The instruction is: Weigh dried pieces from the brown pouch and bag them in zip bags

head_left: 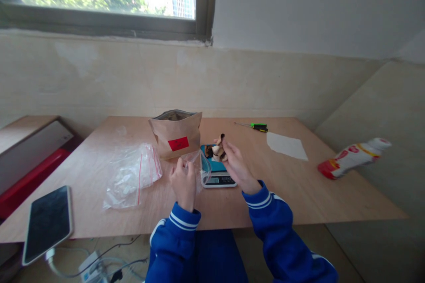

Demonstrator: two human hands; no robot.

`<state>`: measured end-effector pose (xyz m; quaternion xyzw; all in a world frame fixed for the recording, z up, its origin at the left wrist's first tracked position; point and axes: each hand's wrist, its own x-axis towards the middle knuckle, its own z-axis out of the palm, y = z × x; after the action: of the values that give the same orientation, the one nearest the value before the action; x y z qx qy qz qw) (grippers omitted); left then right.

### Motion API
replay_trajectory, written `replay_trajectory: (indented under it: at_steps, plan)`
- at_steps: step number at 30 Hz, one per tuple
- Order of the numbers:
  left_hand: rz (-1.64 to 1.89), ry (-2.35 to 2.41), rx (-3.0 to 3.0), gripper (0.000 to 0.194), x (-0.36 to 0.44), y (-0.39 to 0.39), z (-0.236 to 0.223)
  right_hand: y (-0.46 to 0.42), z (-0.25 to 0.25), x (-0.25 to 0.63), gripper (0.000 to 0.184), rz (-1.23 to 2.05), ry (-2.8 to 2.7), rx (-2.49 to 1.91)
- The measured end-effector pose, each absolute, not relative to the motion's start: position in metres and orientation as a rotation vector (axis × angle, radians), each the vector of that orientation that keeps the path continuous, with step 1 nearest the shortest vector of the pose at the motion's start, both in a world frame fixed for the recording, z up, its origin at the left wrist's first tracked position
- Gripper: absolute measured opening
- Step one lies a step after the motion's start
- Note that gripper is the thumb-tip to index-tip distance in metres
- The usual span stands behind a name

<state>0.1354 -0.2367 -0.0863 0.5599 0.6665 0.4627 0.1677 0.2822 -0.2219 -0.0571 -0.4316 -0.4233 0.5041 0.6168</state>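
Note:
My right hand [237, 164] is closed on some dried mushrooms [218, 153], pale with dark brown parts, above a digital scale [221, 181] with a blue top. A clear zip bag [200, 169] is pinched in my left hand [184, 183], and its mouth reaches over the scale's left side. Behind my left hand, a brown paper bag [159, 137] with a red label stands upright with its top open. Its contents are hidden. More clear zip bags [128, 179] with red seal lines lie in a loose pile left of my left hand.
Toward the back of the wooden table [279, 199] lies a green and black screwdriver [259, 126]. White paper [287, 146] is right of it, then a tilted red and white bottle [352, 159]. A tablet [49, 221] with a plugged cable overhangs the front left edge.

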Motion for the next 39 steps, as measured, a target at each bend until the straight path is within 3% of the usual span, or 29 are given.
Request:
replay_trajectory:
  at_steps: [3,10,16,21,23,26,31,39]
  plan:
    - [1.323,1.909,1.553,0.016,0.138,-0.237,-0.083,-0.226,-0.055,0.261,0.041,1.194,-1.018,-1.048]
    - [1.357,1.939,1.355,0.023,0.135,-0.236,-0.077,-0.229,-0.077,0.241,0.015,0.696,-1.407,-1.493]
    - [1.332,1.903,1.296,0.025,0.134,-0.239,-0.076,-0.226,-0.064,0.235,0.028,0.814,-1.448,-1.296]
    - [1.357,1.951,1.307,0.028,0.126,-0.236,-0.077,-0.197,-0.075,0.278,0.029,0.348,-1.670,-1.336]
    - [1.361,1.942,1.307,0.028,0.125,-0.236,-0.077,-0.183,-0.092,0.294,0.038,0.242,-1.884,-1.501]
    - [1.347,1.922,1.297,0.028,0.125,-0.237,-0.076,-0.170,-0.117,0.306,0.050,0.237,-2.100,-1.642]
    - [1.329,1.901,1.267,0.028,0.125,-0.237,-0.075,-0.165,-0.132,0.314,0.044,0.263,-2.091,-1.519]
    - [1.310,1.909,1.256,0.028,0.126,-0.237,-0.075,-0.192,-0.085,0.294,0.046,0.518,-1.520,-1.147]
